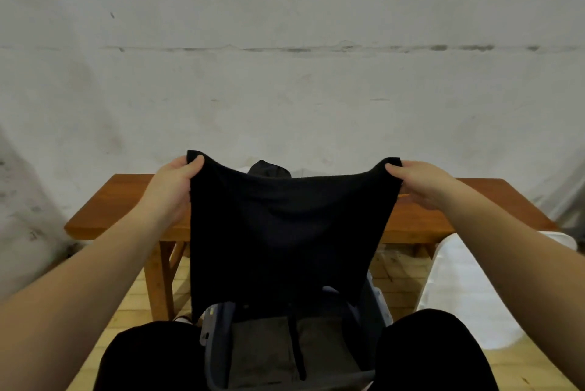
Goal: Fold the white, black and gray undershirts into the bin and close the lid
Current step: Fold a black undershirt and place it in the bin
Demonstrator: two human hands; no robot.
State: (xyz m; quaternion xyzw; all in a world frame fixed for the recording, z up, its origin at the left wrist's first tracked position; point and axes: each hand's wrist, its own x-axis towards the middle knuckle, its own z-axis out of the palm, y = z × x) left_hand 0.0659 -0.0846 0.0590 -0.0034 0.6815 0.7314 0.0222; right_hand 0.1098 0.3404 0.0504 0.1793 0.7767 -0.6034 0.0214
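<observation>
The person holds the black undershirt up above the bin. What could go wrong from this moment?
1. The left hand and right hand pinch only the top corners of the black undershirt; a weak grip may drop one side.
2. Its lower straps dangle into the bin, so it may land crumpled on the gray garment there.

Matt black cloth undershirt (pixel 285 226), smooth brown wooden bench (pixel 126 200), rough whitewashed wall (pixel 285 74).

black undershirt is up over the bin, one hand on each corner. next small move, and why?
Probably lower it into the bin: the left hand and right hand pinch the black undershirt at its top corners, hanging folded right above gray fabric already inside.
</observation>
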